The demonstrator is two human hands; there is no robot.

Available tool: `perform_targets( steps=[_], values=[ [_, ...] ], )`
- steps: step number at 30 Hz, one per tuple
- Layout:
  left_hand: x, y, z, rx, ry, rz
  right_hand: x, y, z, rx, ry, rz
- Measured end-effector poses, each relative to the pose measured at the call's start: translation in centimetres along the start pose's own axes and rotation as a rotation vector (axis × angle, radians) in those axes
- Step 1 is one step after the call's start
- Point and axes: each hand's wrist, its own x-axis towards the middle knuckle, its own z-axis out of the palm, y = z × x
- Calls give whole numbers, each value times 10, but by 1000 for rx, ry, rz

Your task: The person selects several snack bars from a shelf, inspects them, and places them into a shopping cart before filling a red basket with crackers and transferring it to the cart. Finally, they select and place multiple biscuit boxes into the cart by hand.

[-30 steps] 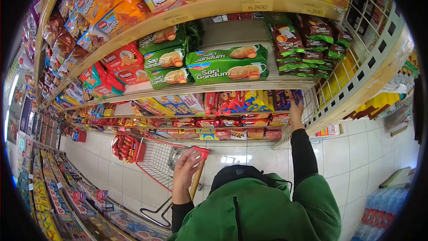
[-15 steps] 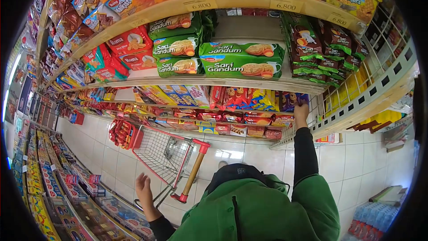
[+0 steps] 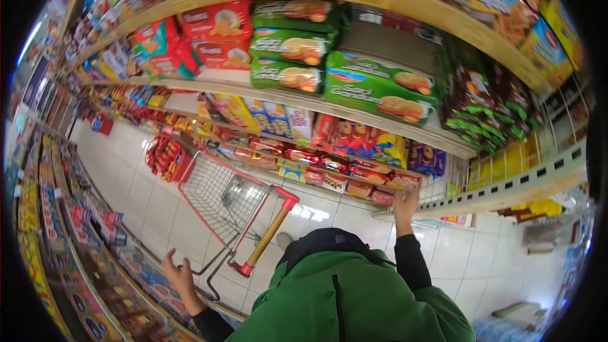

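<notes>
My left hand (image 3: 180, 277) hangs in the air at the lower left with its fingers spread and nothing in it. It is beside the shopping cart's (image 3: 212, 196) black lower frame, near the left shelves. My right hand (image 3: 406, 206) is in front of the low shelf's right end, fingers stretched out and slightly blurred, with no item visible in it. Just above it stand purple packs (image 3: 425, 159), next to yellow-and-blue packs (image 3: 387, 149). Green Sari Gandum biscuit packs (image 3: 380, 88) lie on the shelf higher up.
The cart's wooden-coloured handle (image 3: 269, 239) points toward me. A red basket of red packs (image 3: 166, 158) is at its far end. A white wire-mesh rack side (image 3: 519, 180) bounds the shelves at right. Stocked shelves (image 3: 76, 247) line the aisle's left, with tiled floor (image 3: 136, 206) between.
My right hand has pulled back and down from the purple packs. My left hand has moved left and slightly down, its fingers spreading. The view has tilted and shifted.
</notes>
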Motion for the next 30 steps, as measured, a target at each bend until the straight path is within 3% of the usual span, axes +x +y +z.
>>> perform_targets(
  steps=[1, 2, 4, 6, 8, 14, 17, 19, 20, 30],
  values=[
    [-3, -20, 0, -61, -95, -55, -16, 13, 18, 85, -175, -24],
    [-4, -6, 3, -700, -99, -333, -25, 21, 34, 165, -350, -45],
    [-6, -7, -3, -818, -163, -448, -40, -12, 50, 202, -753, 121],
    [-7, 2, -3, -914, -128, -545, -44, -75, 46, 167, -1066, 59],
    [-15, -7, -1, -983, -98, -567, -64, -82, 87, 212, -1217, -17],
    [-48, 3, -10, -1016, 69, -660, -119, -115, 154, 83, -1492, -190],
    [-59, -5, -26, -1028, 124, -652, -130, -146, 142, 35, -1597, -307],
    [-61, -22, -35, -1018, 136, -671, -145, -149, 142, 97, -1623, -225],
    [-58, -30, -38, -1016, 134, -678, -153, -143, 151, 126, -1596, -313],
    [8, -95, -60, -1023, 190, -659, -193, -234, 237, 114, -1706, -421]
  ],
)
